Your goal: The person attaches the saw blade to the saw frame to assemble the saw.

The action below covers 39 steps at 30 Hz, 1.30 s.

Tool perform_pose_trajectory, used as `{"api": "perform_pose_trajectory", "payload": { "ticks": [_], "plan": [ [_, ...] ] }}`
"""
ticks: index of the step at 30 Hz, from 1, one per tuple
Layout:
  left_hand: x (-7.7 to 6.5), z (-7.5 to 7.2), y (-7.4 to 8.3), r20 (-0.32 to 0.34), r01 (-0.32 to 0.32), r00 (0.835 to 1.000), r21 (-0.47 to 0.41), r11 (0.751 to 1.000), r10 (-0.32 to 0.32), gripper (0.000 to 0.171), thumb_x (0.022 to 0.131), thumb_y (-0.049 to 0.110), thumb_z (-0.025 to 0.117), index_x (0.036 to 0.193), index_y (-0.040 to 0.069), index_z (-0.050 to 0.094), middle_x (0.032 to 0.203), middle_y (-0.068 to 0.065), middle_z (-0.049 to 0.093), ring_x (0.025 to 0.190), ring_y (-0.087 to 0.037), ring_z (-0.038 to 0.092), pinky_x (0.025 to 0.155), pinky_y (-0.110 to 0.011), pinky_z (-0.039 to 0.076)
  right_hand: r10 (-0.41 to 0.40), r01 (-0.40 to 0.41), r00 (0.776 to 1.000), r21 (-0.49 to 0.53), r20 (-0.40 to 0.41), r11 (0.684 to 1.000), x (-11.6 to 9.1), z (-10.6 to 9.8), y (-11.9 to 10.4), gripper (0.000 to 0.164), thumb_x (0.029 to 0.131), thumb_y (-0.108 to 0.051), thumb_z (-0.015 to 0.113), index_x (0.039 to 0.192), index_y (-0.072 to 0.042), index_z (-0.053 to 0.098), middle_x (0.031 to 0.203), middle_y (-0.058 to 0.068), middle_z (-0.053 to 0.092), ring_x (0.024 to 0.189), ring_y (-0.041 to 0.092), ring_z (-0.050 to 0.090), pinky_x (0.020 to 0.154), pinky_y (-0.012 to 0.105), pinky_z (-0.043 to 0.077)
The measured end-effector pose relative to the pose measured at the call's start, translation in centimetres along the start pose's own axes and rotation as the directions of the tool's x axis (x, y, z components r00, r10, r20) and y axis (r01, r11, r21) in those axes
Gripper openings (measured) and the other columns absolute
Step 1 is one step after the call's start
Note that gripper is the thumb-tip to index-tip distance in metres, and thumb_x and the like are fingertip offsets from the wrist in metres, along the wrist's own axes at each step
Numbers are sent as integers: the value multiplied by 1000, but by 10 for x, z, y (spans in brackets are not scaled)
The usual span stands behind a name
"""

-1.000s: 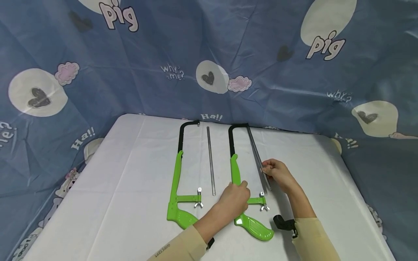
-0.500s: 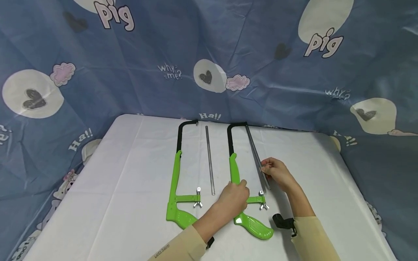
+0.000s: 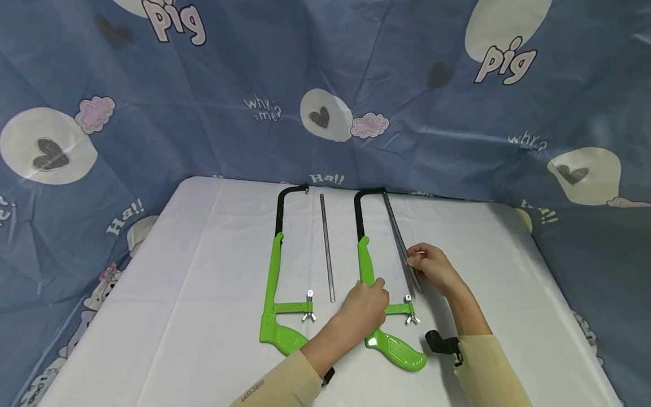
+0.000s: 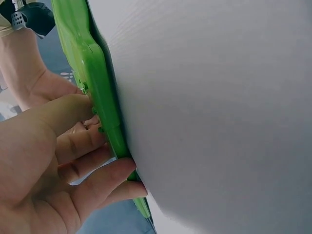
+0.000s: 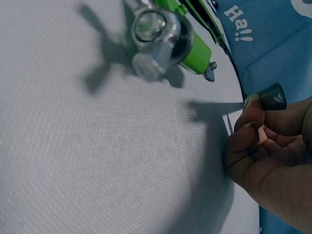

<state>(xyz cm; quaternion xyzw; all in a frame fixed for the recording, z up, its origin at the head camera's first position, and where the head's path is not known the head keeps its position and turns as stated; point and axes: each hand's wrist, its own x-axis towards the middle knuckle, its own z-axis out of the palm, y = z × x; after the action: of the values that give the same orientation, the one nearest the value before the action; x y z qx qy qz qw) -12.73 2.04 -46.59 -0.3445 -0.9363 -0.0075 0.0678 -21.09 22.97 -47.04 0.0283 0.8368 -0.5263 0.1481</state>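
Note:
My left hand (image 3: pixel 363 308) grips the green frame of the right-hand hacksaw (image 3: pixel 365 260), which lies on the white table. In the left wrist view, fingers and thumb lie on both sides of the green hacksaw frame (image 4: pixel 100 83). My right hand (image 3: pixel 432 268) pinches a thin grey hacksaw blade (image 3: pixel 396 226) near its lower end, between thumb and fingertips. Its far end meets the tip of the black arm, while the near end slants out right of the wing-nut clamp (image 3: pixel 409 311). In the right wrist view, the blade's end (image 5: pixel 275 97) sticks out past my fingers.
Another green and black hacksaw frame (image 3: pixel 272 277) lies to the left, its handle partly hidden by my left forearm. Between the frames lies a second grey blade (image 3: pixel 328 249). Blue printed cloth (image 3: pixel 213 130) hangs behind the white tabletop (image 3: pixel 203 271).
Both hands keep their holds, and the blade stays slanted with its far end at the black arm. The head view shifts only slightly.

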Motion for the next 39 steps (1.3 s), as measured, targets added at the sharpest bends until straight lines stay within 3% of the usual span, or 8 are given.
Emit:
{"api": "perform_pose_trajectory", "payload": {
  "ticks": [17, 28, 39],
  "plan": [
    [-1, 2, 5, -3, -10, 1000, -2, 1000, 10, 18, 83, 31, 76, 84, 13, 74, 84, 0, 60, 66, -9, 60, 65, -29, 59, 16, -17, 1000, 26, 17, 1000, -8, -3, 5, 37, 98, -6, 56, 129, 11, 48, 84, 1, 54, 71, 12, 51, 65, 28, 49],
    [3, -2, -3, 0, 8, 1000, 26, 1000, -8, 19, 84, 32, 75, 86, 13, 74, 87, -1, 61, 67, -9, 61, 67, -29, 60, -25, 19, 998, 93, 65, 996, 0, -3, 4, 37, 95, -2, 57, 126, 15, 46, 79, -3, 51, 70, 8, 52, 65, 24, 50],
    [4, -1, -1, -14, -7, 1000, 37, 999, 7, 18, 84, 31, 74, 87, 13, 74, 87, 0, 62, 67, -9, 60, 66, -29, 60, -22, 12, 991, 72, 133, 997, 0, -6, 7, 39, 96, -1, 57, 130, 13, 44, 82, -1, 57, 77, 10, 57, 73, 25, 53]
  ]
}}
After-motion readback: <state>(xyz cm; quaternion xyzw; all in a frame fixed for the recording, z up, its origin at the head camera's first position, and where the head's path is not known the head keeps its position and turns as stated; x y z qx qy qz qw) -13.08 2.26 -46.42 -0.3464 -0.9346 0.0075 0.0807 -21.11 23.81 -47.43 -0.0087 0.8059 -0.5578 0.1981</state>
